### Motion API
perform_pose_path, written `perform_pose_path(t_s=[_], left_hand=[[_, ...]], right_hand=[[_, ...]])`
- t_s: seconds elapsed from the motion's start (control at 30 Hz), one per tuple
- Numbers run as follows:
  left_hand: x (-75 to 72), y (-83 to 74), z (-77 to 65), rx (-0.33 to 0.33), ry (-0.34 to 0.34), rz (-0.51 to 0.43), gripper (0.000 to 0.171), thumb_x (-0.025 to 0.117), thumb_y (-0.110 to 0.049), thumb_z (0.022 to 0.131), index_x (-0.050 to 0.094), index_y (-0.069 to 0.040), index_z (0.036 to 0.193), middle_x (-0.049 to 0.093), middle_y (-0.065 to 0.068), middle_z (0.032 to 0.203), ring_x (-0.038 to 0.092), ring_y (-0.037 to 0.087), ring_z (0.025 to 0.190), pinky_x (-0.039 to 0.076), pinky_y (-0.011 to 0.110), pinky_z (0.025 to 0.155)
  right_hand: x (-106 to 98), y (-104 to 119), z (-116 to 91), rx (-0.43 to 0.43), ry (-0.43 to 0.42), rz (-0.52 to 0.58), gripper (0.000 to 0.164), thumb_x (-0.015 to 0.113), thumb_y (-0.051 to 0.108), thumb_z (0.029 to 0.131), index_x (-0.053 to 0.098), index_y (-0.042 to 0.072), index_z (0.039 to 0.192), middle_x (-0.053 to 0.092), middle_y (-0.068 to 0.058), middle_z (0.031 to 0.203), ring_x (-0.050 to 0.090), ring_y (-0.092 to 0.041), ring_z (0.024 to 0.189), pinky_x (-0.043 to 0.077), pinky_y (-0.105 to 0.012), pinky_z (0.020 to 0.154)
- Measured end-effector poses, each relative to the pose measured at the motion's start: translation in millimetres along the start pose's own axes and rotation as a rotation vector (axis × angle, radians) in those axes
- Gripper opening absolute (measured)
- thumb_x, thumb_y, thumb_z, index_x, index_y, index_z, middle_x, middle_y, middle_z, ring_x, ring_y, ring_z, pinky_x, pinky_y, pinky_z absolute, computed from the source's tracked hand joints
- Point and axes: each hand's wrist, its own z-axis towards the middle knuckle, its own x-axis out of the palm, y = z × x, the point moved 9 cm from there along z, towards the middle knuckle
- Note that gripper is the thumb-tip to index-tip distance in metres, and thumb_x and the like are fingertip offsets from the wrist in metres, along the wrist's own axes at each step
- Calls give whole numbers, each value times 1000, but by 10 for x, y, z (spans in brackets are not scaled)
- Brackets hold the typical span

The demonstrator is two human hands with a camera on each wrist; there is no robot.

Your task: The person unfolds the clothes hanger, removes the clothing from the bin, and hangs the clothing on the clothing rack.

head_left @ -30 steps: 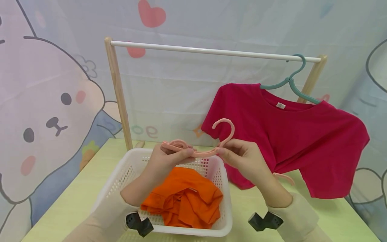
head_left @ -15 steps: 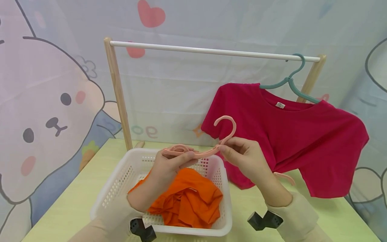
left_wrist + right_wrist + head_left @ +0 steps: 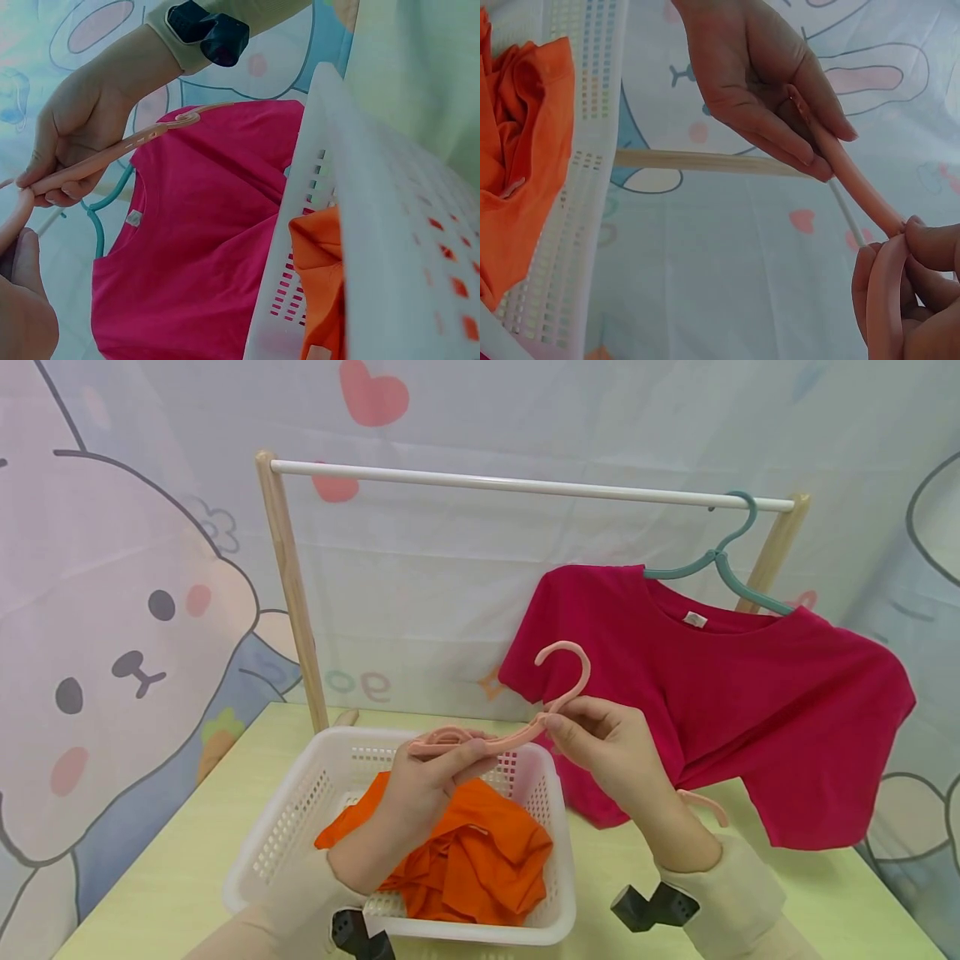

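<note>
A pink clothes hanger (image 3: 517, 740) is held between both hands over the basket, its hook pointing up and its arms folded to the left. My left hand (image 3: 423, 785) grips the folded part, thumb on top. At the base of the hook, my right hand (image 3: 611, 739) pinches the hanger between thumb and fingers. Below the hands, a crumpled orange garment (image 3: 480, 852) lies in a white plastic basket (image 3: 561, 860). In the right wrist view, the hanger (image 3: 859, 191) spans from the left hand (image 3: 754, 82) to the right hand (image 3: 930, 300).
Behind stands a rack with a white rod (image 3: 480, 482) and wooden posts (image 3: 288, 585). A magenta T-shirt (image 3: 720, 693) hangs at its right on a green hanger (image 3: 738, 578). Another pink piece (image 3: 703, 806), partly hidden, lies on the pale table (image 3: 172, 860).
My left hand has shifted slightly right and down, and the folded end of the hanger has dropped. The hook has risen slightly. The right hand keeps its hold, almost still.
</note>
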Motion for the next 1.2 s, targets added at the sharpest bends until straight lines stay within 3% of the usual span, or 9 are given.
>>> perform_pose_path(t_s=[0.27, 0.5, 0.63, 0.8, 0.97, 1.2], left_hand=[[18, -19, -9, 13, 91, 5, 18, 62, -1, 91, 75, -13, 88, 70, 1, 91, 67, 16, 88, 53, 32, 88], [-33, -98, -17, -57, 162, 74, 15, 70, -9, 88, 77, -20, 94, 73, -2, 91, 68, 14, 88, 55, 31, 86], [-74, -155, -2, -116, 179, 265, 12, 73, -16, 86, 76, -22, 96, 73, -4, 91, 68, 14, 87, 54, 31, 88], [-88, -211, 27, -194, 198, 587, 28, 76, -20, 83, 73, -8, 108, 73, 0, 91, 66, 18, 87, 53, 34, 87], [-23, -232, 52, -231, 257, 771, 32, 75, -21, 85, 71, -2, 110, 73, 3, 93, 62, 19, 83, 55, 31, 80], [109, -250, 62, -160, 355, 977, 18, 73, -14, 86, 76, -3, 100, 73, 5, 90, 64, 14, 77, 56, 27, 75]], right_hand=[[0, -2, 6, -10, 50, -32, 19, 66, 12, 92, 69, -2, 104, 69, 4, 83, 64, -18, 74, 57, -28, 71], [-85, -23, -11, 11, 57, -109, 18, 67, 17, 91, 70, 3, 103, 69, 0, 83, 64, -27, 76, 58, -29, 70], [-98, -24, -26, 32, 67, -121, 19, 68, 17, 91, 69, 3, 103, 69, -1, 84, 64, -29, 78, 58, -29, 72], [-91, -12, -48, 47, 80, -131, 18, 68, 15, 90, 69, 2, 103, 69, -5, 85, 64, -28, 78, 58, -30, 72], [-66, 10, -74, 30, 103, -139, 16, 68, 11, 90, 69, -1, 101, 68, -9, 86, 63, -25, 76, 57, -27, 70], [-44, -3, -105, 14, 110, -161, 15, 70, 10, 89, 69, 0, 100, 68, -10, 86, 63, -27, 75, 57, -28, 70]])
